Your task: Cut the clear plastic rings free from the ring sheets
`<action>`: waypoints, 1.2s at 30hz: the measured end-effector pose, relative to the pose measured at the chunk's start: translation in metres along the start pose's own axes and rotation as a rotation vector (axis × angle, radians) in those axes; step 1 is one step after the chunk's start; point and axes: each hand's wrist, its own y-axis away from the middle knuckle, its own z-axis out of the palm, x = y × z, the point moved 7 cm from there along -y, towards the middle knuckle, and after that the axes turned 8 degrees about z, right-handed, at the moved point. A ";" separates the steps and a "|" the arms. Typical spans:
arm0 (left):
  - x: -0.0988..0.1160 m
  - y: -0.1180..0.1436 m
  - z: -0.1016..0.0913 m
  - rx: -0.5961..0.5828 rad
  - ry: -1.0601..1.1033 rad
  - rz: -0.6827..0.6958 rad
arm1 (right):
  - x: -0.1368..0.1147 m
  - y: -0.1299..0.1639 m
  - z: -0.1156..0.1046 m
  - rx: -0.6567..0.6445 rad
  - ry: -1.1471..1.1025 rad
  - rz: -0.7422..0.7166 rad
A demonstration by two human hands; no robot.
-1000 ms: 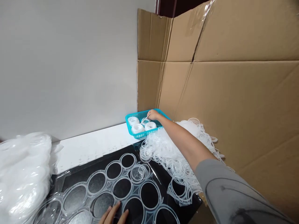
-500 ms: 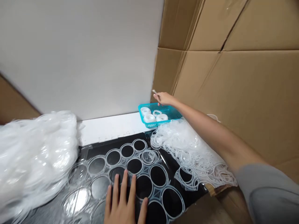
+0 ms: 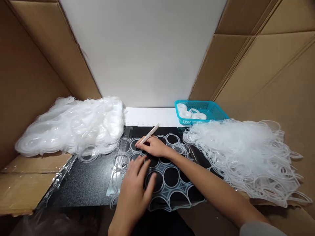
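Note:
A clear rubbery sheet of joined rings [image 3: 161,168] lies on the black work surface. My left hand [image 3: 136,183] rests on its near left part, fingers spread, holding nothing. Just beyond it, my right hand [image 3: 155,146] grips a slim white stick [image 3: 151,132] like a pen. The stick's upper end points up and to the right; its lower tip is hidden by the fingers near a ring at the sheet's far left. Loose rings [image 3: 179,149] lie on the sheet's far right part.
On the left is a thick pile of clear ring sheets [image 3: 81,124]. A heap of translucent ring offcuts [image 3: 246,154] covers the right. Behind it, a teal basket [image 3: 214,106] holds several stacks of white rings [image 3: 185,114]. Cardboard walls [image 3: 278,75] stand around.
My right hand has come back from above the teal basket to the ring sheet, still with the white stick. My left hand stays on the sheet. The camera view has turned left.

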 end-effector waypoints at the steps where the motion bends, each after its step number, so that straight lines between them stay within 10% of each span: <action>1: -0.010 -0.003 -0.001 0.037 -0.007 -0.060 | 0.002 0.001 -0.001 0.017 -0.008 0.009; 25: -0.033 -0.011 0.012 -0.066 -0.133 -0.111 | -0.012 0.025 0.020 0.029 0.487 -0.471; 36: -0.031 -0.002 0.004 0.019 -0.039 -0.084 | 0.001 0.011 -0.001 0.046 0.042 -0.016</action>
